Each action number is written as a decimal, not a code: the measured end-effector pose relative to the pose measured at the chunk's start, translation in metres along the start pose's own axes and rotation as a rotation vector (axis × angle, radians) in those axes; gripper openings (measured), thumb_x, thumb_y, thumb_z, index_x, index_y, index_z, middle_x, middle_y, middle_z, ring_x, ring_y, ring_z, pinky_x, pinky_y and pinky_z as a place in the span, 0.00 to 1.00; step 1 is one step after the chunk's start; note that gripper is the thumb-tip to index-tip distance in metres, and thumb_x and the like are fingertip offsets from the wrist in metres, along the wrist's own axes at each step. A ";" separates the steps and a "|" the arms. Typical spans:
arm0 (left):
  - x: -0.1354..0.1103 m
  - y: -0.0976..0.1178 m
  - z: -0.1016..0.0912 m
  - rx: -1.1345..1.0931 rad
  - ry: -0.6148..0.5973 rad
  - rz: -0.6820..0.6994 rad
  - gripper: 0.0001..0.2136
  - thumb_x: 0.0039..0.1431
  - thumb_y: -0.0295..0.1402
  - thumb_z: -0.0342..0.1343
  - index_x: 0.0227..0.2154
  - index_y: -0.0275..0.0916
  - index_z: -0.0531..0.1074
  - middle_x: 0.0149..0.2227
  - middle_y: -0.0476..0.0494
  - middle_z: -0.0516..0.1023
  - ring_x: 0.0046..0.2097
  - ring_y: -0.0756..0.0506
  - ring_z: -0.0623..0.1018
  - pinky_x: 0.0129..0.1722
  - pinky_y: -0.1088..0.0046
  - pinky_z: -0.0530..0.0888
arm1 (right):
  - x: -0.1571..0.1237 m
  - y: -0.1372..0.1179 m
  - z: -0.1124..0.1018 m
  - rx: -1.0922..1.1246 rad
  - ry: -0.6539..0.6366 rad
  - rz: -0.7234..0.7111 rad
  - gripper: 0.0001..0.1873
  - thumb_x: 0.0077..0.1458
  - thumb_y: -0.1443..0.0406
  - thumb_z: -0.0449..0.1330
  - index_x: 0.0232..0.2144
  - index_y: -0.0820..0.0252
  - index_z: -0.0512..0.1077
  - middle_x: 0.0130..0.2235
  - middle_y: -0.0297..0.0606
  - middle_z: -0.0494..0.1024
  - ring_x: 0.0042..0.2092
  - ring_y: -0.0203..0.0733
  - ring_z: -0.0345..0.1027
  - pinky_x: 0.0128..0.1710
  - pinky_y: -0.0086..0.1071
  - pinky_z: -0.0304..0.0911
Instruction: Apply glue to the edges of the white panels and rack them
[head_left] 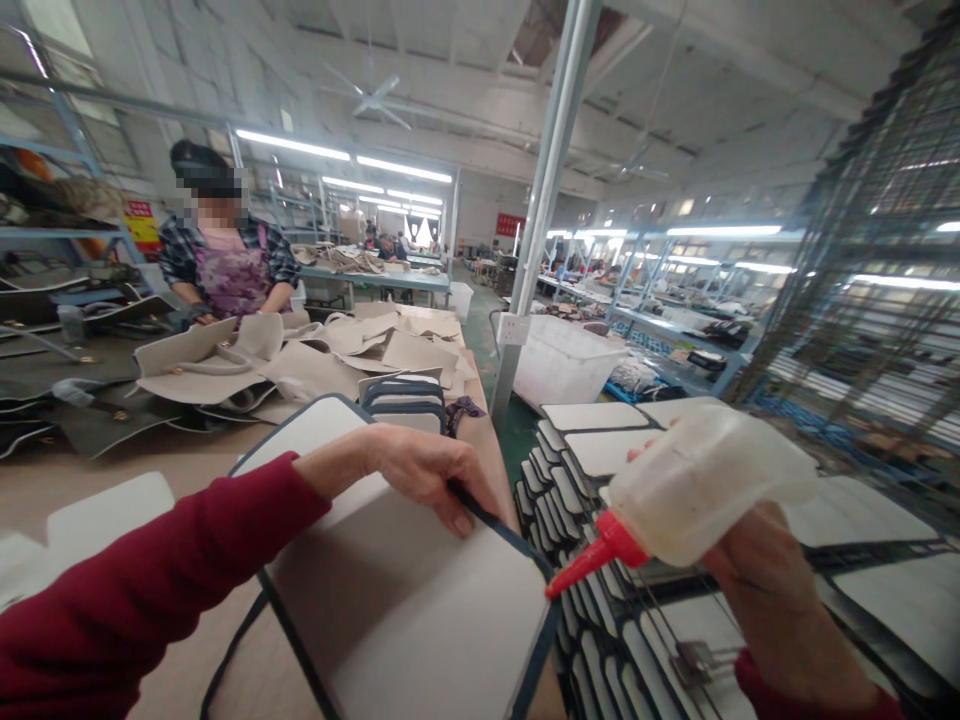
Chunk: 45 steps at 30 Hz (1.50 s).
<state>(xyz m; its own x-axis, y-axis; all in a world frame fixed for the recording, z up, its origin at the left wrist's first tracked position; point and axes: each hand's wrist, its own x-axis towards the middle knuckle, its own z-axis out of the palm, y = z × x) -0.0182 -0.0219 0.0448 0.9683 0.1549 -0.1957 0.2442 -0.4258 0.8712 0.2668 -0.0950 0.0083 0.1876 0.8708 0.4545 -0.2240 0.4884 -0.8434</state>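
A pale panel with dark edge binding (450, 610) lies before me, tilted, and a loose dark strip (236, 645) trails from its left side. My left hand (420, 465) reaches across it and grips its far edge, thumb on the pale face and fingers over the dark binding. In my right hand (757, 560) is a cloudy squeeze bottle (697, 480), tipped over. Its red nozzle (600, 555) points down to the left, with the tip at the panel's right-hand binding. Most of the right fingers are hidden behind the bottle.
Stacks of similar bound panels (559, 490) stand at the right. Beige cut pieces (360, 345) cover the table's far part, where a co-worker (225, 250) in a patterned apron handles some. A metal post (544, 190) and a white bin (562, 360) stand beyond the table edge.
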 end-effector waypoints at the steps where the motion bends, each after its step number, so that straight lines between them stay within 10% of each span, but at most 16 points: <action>1: -0.002 -0.003 -0.001 0.009 0.017 -0.004 0.20 0.56 0.33 0.58 0.49 0.27 0.74 0.43 0.41 0.79 0.46 0.41 0.76 0.46 0.77 0.70 | -0.001 0.001 -0.001 0.028 -0.012 0.002 0.20 0.34 0.57 0.73 0.34 0.55 0.78 0.32 0.43 0.80 0.29 0.49 0.75 0.26 0.36 0.73; 18: -0.026 -0.033 0.005 -0.203 0.261 -0.008 0.16 0.56 0.39 0.58 0.43 0.33 0.77 0.36 0.45 0.78 0.38 0.48 0.74 0.40 0.79 0.69 | 0.002 0.026 0.001 0.099 0.130 -0.112 0.19 0.36 0.60 0.73 0.34 0.54 0.77 0.33 0.36 0.80 0.35 0.42 0.75 0.36 0.31 0.72; 45: -0.035 -0.056 0.007 -0.537 0.269 -0.078 0.15 0.54 0.36 0.60 0.44 0.36 0.77 0.35 0.45 0.81 0.32 0.48 0.79 0.39 0.77 0.74 | -0.017 0.033 0.006 -0.019 0.042 0.043 0.21 0.45 0.56 0.66 0.44 0.48 0.74 0.44 0.39 0.78 0.45 0.52 0.72 0.45 0.45 0.69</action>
<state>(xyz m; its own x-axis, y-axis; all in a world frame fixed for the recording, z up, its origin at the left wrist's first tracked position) -0.0653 -0.0094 -0.0003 0.8844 0.4176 -0.2085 0.1860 0.0944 0.9780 0.2508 -0.0940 -0.0256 0.2180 0.8875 0.4061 -0.2141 0.4494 -0.8673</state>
